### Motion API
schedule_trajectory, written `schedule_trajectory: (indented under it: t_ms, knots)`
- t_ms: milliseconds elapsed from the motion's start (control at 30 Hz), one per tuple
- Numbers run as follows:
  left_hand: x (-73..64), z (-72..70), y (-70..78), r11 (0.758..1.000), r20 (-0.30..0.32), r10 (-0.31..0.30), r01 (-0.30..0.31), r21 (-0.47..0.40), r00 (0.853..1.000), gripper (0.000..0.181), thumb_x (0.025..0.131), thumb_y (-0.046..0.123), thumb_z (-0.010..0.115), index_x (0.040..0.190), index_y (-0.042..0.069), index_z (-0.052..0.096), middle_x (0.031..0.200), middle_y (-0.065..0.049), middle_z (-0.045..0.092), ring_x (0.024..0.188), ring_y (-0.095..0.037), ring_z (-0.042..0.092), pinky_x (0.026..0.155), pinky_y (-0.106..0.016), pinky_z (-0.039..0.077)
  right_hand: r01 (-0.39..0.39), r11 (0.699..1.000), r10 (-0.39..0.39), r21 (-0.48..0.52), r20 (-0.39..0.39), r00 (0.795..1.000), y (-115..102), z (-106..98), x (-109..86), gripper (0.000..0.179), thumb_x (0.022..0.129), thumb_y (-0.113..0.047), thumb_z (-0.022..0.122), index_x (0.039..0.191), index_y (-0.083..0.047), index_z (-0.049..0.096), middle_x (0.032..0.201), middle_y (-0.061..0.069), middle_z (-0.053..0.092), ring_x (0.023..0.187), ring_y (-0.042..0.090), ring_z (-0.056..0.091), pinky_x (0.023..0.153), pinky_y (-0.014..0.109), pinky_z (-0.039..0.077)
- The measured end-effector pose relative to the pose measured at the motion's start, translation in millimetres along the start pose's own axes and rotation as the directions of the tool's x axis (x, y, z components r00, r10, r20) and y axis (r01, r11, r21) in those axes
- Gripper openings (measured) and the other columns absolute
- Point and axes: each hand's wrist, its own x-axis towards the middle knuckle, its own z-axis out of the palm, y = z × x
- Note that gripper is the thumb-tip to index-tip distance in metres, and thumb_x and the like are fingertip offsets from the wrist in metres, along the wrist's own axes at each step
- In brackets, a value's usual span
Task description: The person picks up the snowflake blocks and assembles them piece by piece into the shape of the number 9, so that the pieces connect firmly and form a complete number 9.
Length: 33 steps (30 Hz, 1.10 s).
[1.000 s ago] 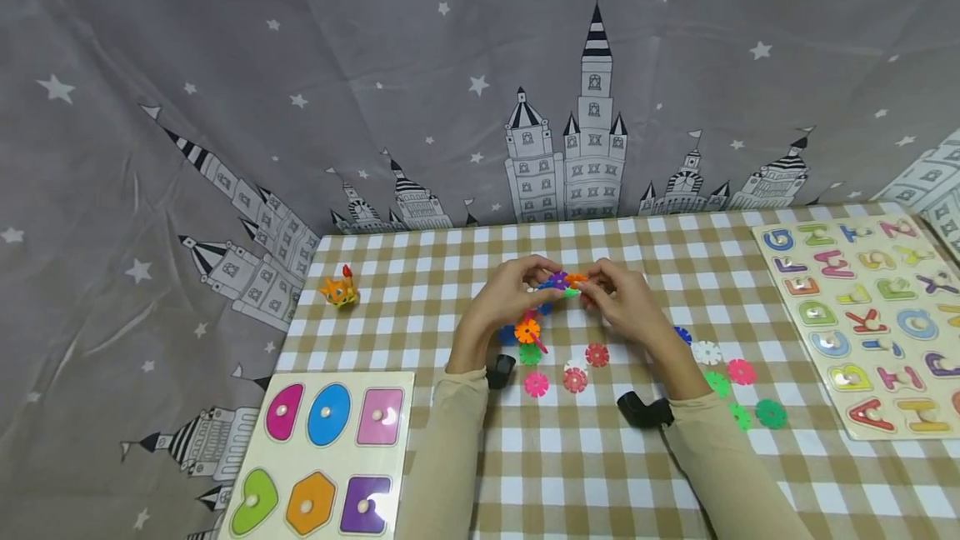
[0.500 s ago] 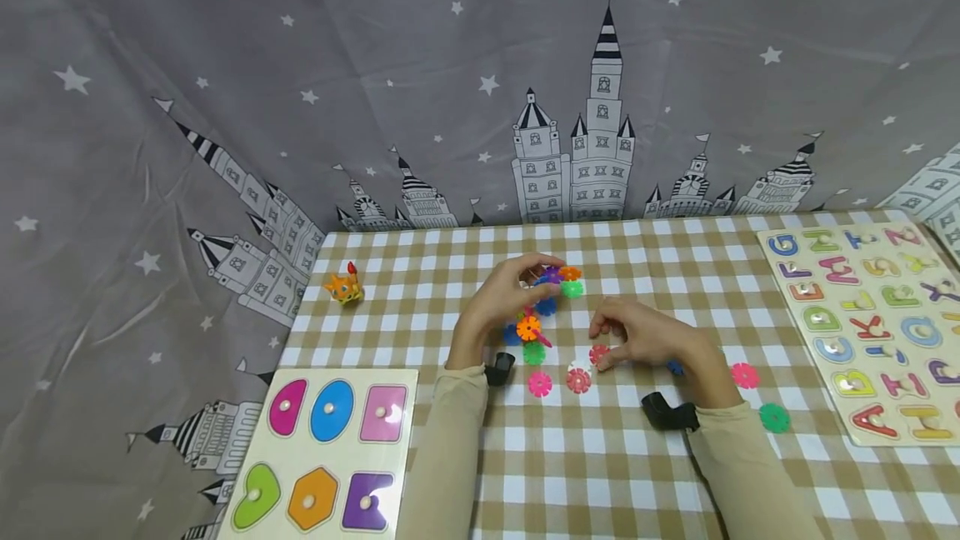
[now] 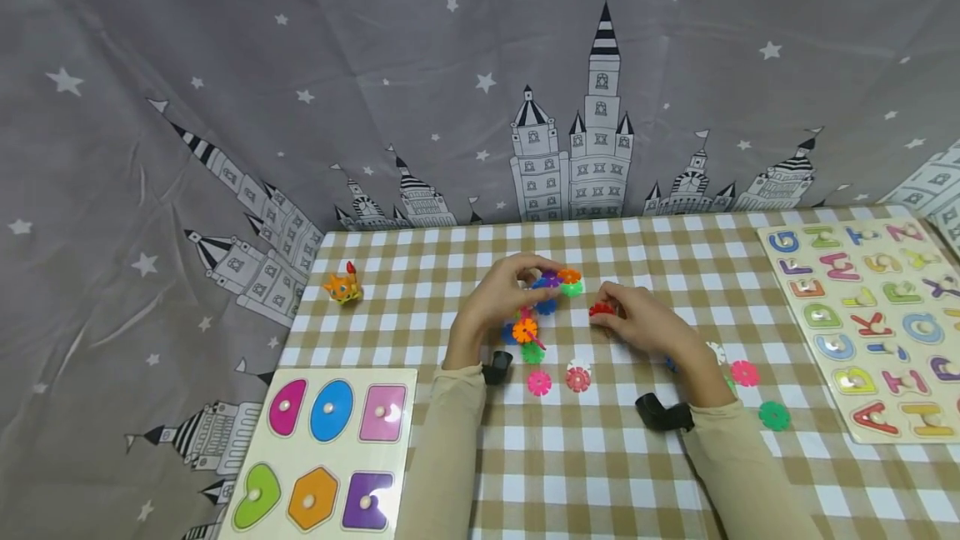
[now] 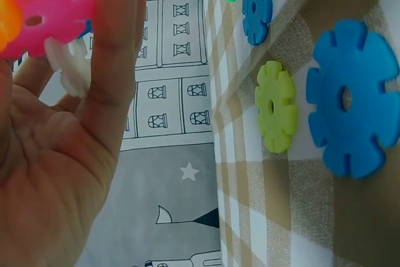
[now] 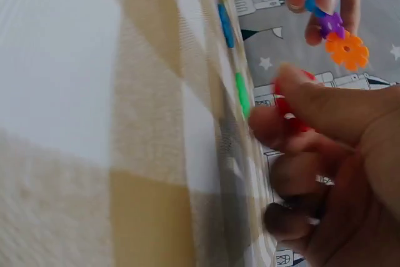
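A red disc [image 3: 601,309] is pinched in the grip of the right hand [image 3: 639,322] above the desk [image 3: 562,461]; to its left, linked coloured discs [image 5: 332,25] are clamped in the left hand [image 3: 501,297].

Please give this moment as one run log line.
left hand: holds chain of joined multicoloured notched plastic discs; right hand: pinches red notched plastic disc; status: apart from chain

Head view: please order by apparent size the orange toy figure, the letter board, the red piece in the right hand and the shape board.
1. Letter board and shape board: too alike to rank, both cut off by the frame.
2. Orange toy figure.
3. Red piece, partly hidden in the right hand.
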Motion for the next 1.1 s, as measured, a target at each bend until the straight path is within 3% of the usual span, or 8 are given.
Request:
schedule_trajectory:
  t_ms: [133, 267, 367, 533, 700, 833, 967, 1100]
  knots:
    - [0.5, 0.6, 2.2, 1.0, -0.007, -0.002, 0.003, 0.017, 1.0, 0.031, 0.087, 0.02, 0.075, 0.118, 0.019, 0.071, 0.115, 0.002, 0.066, 0.092, -0.016, 0.06, 0.08, -0.027, 0.05, 0.018, 0.992, -0.003, 0.126, -0.116, 0.993, -3, -1, 1.5, 0.01, 0.099, -0.011, 0.057, 0.104, -0.003, 0.059, 0.071, 0.01, 0.06, 0.062, 0.014, 0.052, 0.063, 0.026, 0.043]
    - [1.7, 2.6, 1.9, 1.0, 0.003, 0.017, -0.017, 0.011, 1.0, 0.031, 0.087, 0.018, 0.075, 0.119, 0.016, 0.071, 0.117, -0.001, 0.067, 0.091, -0.017, 0.061, 0.076, -0.026, 0.051, 0.02, 0.965, 0.01, 0.263, -0.114, 0.993, -5, 1, 2.5, 0.023, 0.103, -0.005, 0.042, 0.123, 0.004, 0.05, 0.08, 0.015, 0.053, 0.069, 0.015, 0.049, 0.066, 0.025, 0.041]
    - [2.2, 4.0, 0.3, 0.999, 0.007, 0.031, -0.031, 0.008, 1.0, 0.031, 0.088, 0.017, 0.074, 0.118, 0.015, 0.071, 0.117, -0.001, 0.068, 0.091, -0.017, 0.062, 0.076, -0.026, 0.052, 0.002, 0.906, 0.031, 0.424, -0.071, 0.997, -5, 2, 3.6, 0.03, 0.104, -0.002, 0.035, 0.132, 0.008, 0.037, 0.079, 0.014, 0.051, 0.065, 0.013, 0.047, 0.058, 0.022, 0.04]
    - [1.8, 3.9, -1.3, 1.0, -0.005, 0.029, -0.029, 0.007, 1.0, 0.028, 0.089, 0.016, 0.073, 0.117, 0.017, 0.071, 0.116, 0.001, 0.069, 0.092, -0.017, 0.061, 0.079, -0.031, 0.052, 0.002, 0.784, 0.059, 0.621, -0.077, 0.995, -6, 4, 5.9, 0.025, 0.106, -0.004, 0.031, 0.128, 0.007, 0.029, 0.069, 0.007, 0.053, 0.049, 0.007, 0.042, 0.045, 0.019, 0.035]
    - [2.3, 3.6, -0.9, 0.999, 0.001, 0.038, -0.038, -0.001, 0.999, 0.027, 0.09, 0.016, 0.072, 0.117, 0.016, 0.071, 0.116, 0.0, 0.069, 0.092, -0.018, 0.061, 0.081, -0.036, 0.053, -0.007, 0.709, 0.07, 0.706, -0.061, 0.996, -10, 4, 6.4, 0.028, 0.106, -0.006, 0.033, 0.131, 0.005, 0.029, 0.068, 0.002, 0.054, 0.048, 0.005, 0.041, 0.046, 0.018, 0.035]
    - [3.0, 3.8, -0.7, 0.999, 0.005, 0.039, -0.039, 0.004, 0.999, 0.027, 0.09, 0.017, 0.072, 0.117, 0.015, 0.071, 0.117, 0.0, 0.069, 0.09, -0.017, 0.062, 0.077, -0.033, 0.053, -0.038, 0.668, 0.083, 0.743, -0.024, 0.996, -12, 5, 6.4, 0.032, 0.106, -0.007, 0.033, 0.135, 0.004, 0.027, 0.07, 0.003, 0.054, 0.05, 0.005, 0.042, 0.047, 0.017, 0.035]
    - [3.6, 3.9, -1.9, 0.999, 0.012, 0.042, -0.041, -0.009, 0.999, 0.027, 0.09, 0.015, 0.072, 0.116, 0.014, 0.071, 0.117, -0.001, 0.069, 0.091, -0.017, 0.062, 0.079, -0.035, 0.054, -0.052, 0.658, 0.101, 0.751, -0.019, 0.995, -11, 5, 6.2, 0.034, 0.106, -0.008, 0.033, 0.137, 0.006, 0.028, 0.069, 0.002, 0.054, 0.049, 0.005, 0.041, 0.046, 0.017, 0.035]
    - [4.3, 4.2, -3.2, 0.997, 0.025, 0.082, -0.081, -0.012, 0.996, 0.026, 0.089, 0.013, 0.072, 0.116, 0.011, 0.071, 0.117, -0.003, 0.068, 0.095, -0.019, 0.063, 0.087, -0.035, 0.053, -0.037, 0.648, 0.092, 0.761, -0.029, 0.995, -12, 5, 6.5, 0.037, 0.106, -0.009, 0.034, 0.139, 0.007, 0.028, 0.068, 0.0, 0.054, 0.048, 0.005, 0.041, 0.046, 0.017, 0.034]
